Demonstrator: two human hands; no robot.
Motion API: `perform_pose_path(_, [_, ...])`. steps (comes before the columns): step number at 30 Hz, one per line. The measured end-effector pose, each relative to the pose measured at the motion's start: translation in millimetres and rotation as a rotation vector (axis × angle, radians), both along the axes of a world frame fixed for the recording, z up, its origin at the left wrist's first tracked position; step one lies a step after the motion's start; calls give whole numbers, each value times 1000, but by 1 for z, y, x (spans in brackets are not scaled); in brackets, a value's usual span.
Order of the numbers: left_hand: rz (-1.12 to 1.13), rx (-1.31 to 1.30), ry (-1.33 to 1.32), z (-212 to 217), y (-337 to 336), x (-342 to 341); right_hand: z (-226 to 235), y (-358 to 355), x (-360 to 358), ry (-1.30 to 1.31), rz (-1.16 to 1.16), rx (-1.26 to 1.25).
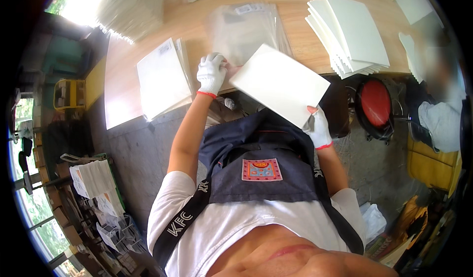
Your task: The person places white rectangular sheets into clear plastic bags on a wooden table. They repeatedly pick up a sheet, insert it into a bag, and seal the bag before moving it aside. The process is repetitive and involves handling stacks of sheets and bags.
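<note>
In the head view, the wearer is standing at a wooden table, and the right hand is pinching a white panel near its lower right corner, the thumb lying on top. The panel is slanting across the front of the table, its upper end overlapping a pile of clear sleeves and its lower end hanging out over the apron. As far as I can see, that one hand is doing the holding, so a loosening grip could be letting the panel swing or drop toward the floor.

The left hand is curling its fingers in by the pile's near left corner; whether any film is caught between them, I cannot tell. The sleeves are looking thin and slippery, so I am guessing two could be clinging together, or a gloved fingertip could be missing the edge. The panel's corners are looking sharp enough to be snagging or splitting the film if it comes in crooked.

To the left, a stack of flat packs is reaching over the table's edge; a stray elbow could be tipping it.
</note>
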State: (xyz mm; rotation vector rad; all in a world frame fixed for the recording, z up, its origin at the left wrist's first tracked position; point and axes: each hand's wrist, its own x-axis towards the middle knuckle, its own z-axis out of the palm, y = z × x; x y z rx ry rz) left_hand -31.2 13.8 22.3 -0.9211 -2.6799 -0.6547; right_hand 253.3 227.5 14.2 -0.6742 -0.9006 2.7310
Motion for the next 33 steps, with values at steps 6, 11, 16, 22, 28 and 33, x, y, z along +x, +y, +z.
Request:
perform_pose_path(6, [-147,217,-347,12,4,6,-23,-25,-12,-16,-132,-70])
perform_pose_path(11, [-194,130,-309,15,-2,24,-19,-40,-15,47,-74,-12])
perform_pose_path(16, [-78,604,-259,-17,4,62,-8,-52,-14,117,45,8])
perform_pose_path(22, [166,1455,-934,-67,20,69,-5,-52,-22,142,68,39])
perform_pose_path(28, [94,880,-1092,-39,14,102,7,-44,-31,34,97,175])
perform_pose_path(33, [-55,886,-1409,-69,-7,148,-15,-68,-37,-265,39,120])
